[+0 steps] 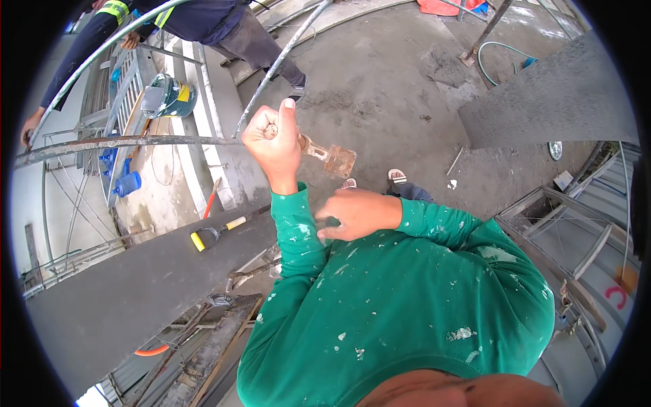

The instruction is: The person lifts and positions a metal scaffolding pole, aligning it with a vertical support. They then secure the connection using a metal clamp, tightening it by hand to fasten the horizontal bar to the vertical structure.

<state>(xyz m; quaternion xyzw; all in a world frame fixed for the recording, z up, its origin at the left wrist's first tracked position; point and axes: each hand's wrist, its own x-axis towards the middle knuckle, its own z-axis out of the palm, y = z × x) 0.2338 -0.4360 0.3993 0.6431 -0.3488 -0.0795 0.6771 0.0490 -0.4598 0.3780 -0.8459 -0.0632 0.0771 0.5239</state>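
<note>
My left hand (272, 146) is raised in front of me, its fingers wrapped round a handle and its thumb pointing up. The tool is a putty knife (340, 161) with a square, brown-stained blade that points right, over the concrete floor. Closer to my body, my right hand (361, 213) has its fingers curled beside my left forearm. A dark patch shows between its thumb and fingers, and I cannot make out whether that is a thing or a shadow. Both arms wear green sleeves spotted with white paint.
On the grey ledge at left lies a yellow paint roller (198, 241), near an orange-handled tool (211, 198). Scaffold pipes (129, 141) cross the left side. Beyond them stand a bucket (166, 98), a blue jug (127, 183) and a co-worker (254, 41). A grey slab (549, 95) juts in at right.
</note>
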